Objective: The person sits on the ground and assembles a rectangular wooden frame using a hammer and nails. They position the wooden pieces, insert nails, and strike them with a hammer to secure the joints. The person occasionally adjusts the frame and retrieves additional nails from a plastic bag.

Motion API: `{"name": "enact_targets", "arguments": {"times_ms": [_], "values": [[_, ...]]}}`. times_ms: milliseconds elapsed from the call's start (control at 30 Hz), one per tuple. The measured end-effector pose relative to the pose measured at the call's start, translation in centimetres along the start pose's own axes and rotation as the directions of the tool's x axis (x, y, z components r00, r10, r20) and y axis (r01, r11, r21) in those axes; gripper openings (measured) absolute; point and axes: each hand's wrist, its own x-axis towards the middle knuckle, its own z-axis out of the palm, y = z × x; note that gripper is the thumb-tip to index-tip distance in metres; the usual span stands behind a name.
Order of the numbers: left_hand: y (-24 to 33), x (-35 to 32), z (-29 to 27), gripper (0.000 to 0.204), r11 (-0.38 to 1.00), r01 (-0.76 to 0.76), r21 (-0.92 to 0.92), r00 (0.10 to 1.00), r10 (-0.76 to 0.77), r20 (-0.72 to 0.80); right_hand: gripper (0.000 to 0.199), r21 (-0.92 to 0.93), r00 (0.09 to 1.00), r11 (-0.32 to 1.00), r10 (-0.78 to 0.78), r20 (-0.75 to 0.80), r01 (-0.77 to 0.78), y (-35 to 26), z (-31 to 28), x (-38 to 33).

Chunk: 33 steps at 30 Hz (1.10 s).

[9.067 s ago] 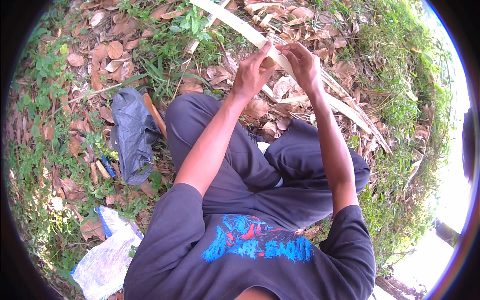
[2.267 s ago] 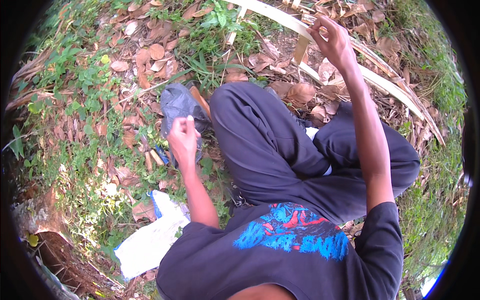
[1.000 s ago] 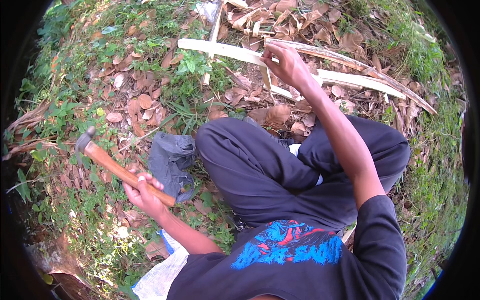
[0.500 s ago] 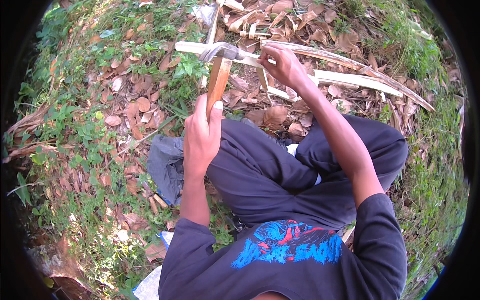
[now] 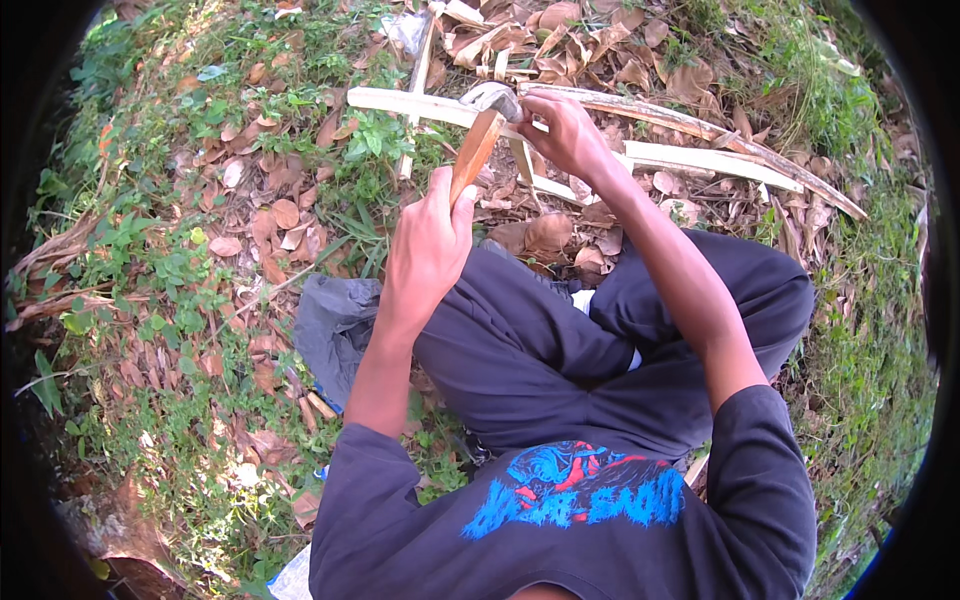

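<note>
My left hand (image 5: 430,245) is wrapped round the wooden handle of a hammer (image 5: 477,155). The hammer's grey metal head lies over a pale wooden strip (image 5: 400,101), right beside the fingertips of my right hand (image 5: 568,130). Those fingers are closed in a pinch at the strip; whatever is between them is hidden. The pale strip runs crosswise over another upright strip (image 5: 422,60), and a short piece of wood (image 5: 522,160) slants down below the hammer head.
Long split wood pieces (image 5: 710,160) lie to the right among dry leaves. My crossed legs (image 5: 560,340) are close below. A dark grey plastic sheet (image 5: 335,325) is at the left knee, a clear plastic bag (image 5: 405,32) at the far end. Low plants cover the left ground.
My left hand and the hammer have moved to the right, bringing the head up to the right fingers. My right hand has stayed nearly in place.
</note>
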Motion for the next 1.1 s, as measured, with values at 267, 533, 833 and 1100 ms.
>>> {"name": "enact_targets", "arguments": {"times_ms": [267, 533, 833, 1100], "values": [[0.4, -0.6, -0.2, 0.031, 0.999, -0.034, -0.037, 0.996, 0.031, -0.087, 0.012, 0.052, 0.999, 0.998, 0.033, 0.042, -0.036, -0.1, -0.1, 0.2], [1.6, -0.6, -1.2, 0.036, 0.992, -0.052, -0.114, 0.987, 0.034, -0.156, 0.010, 0.081, 0.999, 0.996, 0.031, 0.030, -0.033, -0.3, 0.0, -0.1], [0.8, -0.9, 0.1, 0.036, 0.994, -0.001, -0.106, 0.993, -0.011, -0.117, 0.009, 0.042, 0.999, 0.999, 0.026, 0.019, -0.026, -0.2, 0.0, -0.1], [0.7, -1.2, -0.3, 0.036, 0.994, -0.023, -0.105, 0.994, 0.012, -0.105, 0.011, 0.040, 1.000, 0.999, -0.005, 0.008, 0.004, 0.3, 0.1, 0.3]]}}
